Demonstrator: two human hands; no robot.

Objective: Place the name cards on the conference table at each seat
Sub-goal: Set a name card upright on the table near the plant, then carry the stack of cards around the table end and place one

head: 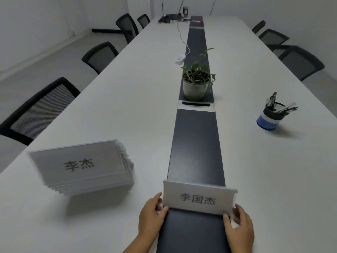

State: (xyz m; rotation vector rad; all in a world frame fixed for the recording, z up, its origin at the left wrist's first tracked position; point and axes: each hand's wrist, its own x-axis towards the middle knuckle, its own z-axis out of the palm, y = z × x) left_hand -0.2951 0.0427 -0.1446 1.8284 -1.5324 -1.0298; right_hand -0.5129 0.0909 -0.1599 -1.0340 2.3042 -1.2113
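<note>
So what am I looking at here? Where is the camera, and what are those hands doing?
There is no machine here. A person wears a camera on the head, looking forward and down a long white conference table. The left hand and right hand each grip an end of one name card, standing on the table's dark centre strip. To the left sits a stack of more name cards. Further along are a potted plant and a pen cup.

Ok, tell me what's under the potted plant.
The potted plant stands on the dark centre strip of the white table, just behind the cable hatch. The strip directly beneath the pot is covered.
</note>
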